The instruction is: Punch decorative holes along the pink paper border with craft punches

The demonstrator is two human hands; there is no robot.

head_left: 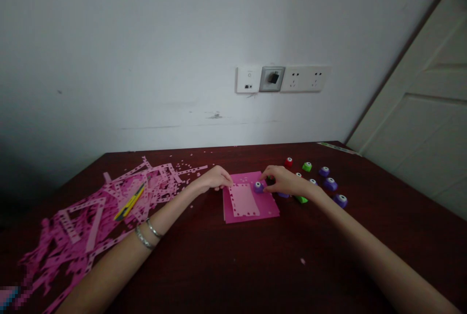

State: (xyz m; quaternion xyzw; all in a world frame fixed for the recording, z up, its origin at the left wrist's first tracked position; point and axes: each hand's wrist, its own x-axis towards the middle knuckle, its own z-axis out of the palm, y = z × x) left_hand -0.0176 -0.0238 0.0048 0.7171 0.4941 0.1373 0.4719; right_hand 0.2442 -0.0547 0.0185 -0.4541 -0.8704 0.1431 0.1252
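A light pink sheet (245,200) with holes punched along its edges lies on darker pink paper (269,204) at the middle of the table. My left hand (218,177) is closed on the light sheet's upper left corner. A small purple punch (259,187) sits at that sheet's upper right edge. Beside it is my right hand (279,179), thumb and fingers apart near the punch's right side; whether they touch it I cannot tell. Small pink bits lie on the dark paper above the light sheet.
Punched pink strips (95,224) are heaped on the left, with a yellow cutter (130,202) on top. Several red, green and purple punches (330,184) stand on the right of the dark red table (255,270). A patterned strip (339,148) lies at the back right, near the wall.
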